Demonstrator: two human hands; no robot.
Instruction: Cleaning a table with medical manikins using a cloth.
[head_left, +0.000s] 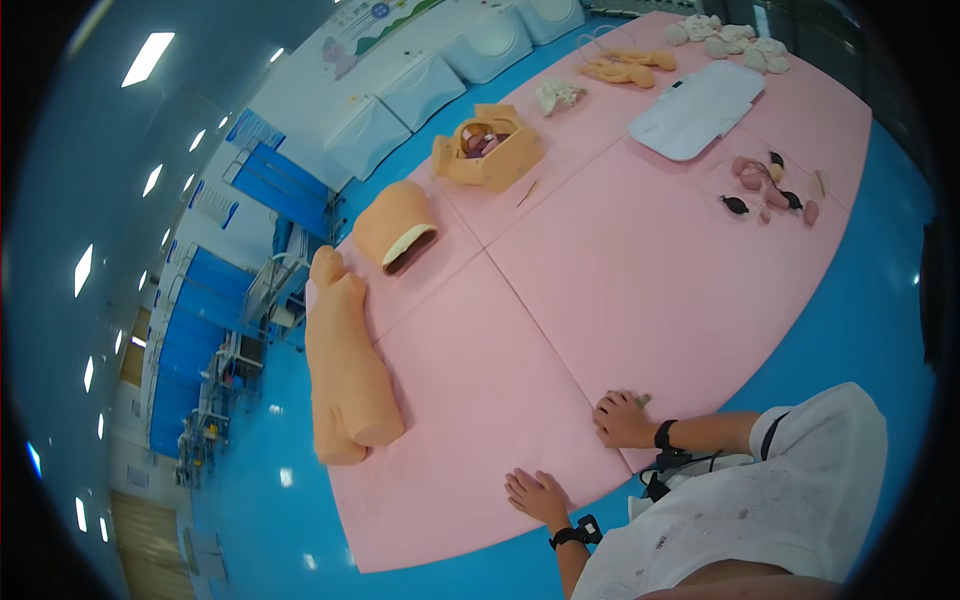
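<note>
Both hands rest at the near edge of a pink-covered table (600, 277). My left hand (535, 496) lies palm down on the cover, fingers apart, holding nothing. Farther right, my right hand (622, 420) lies palm down beside a small greenish object (644, 400) close to its thumb; whether it touches it is unclear. On the left side lies a skin-coloured torso mannequin (349, 360). Above it is a hollow skin-coloured body-part model (396, 221) with a dark opening. An open pelvis model (487, 154) with coloured organ parts inside stands farther back.
A white plastic panel (697, 112) lies at the back right, near black rubber squeeze bulbs (736, 205) with pink parts. Skin-coloured models (619, 71), a crumpled whitish item (558, 96) and white bundles (729, 39) lie along the far side. A thin stick (528, 193) lies near the pelvis model.
</note>
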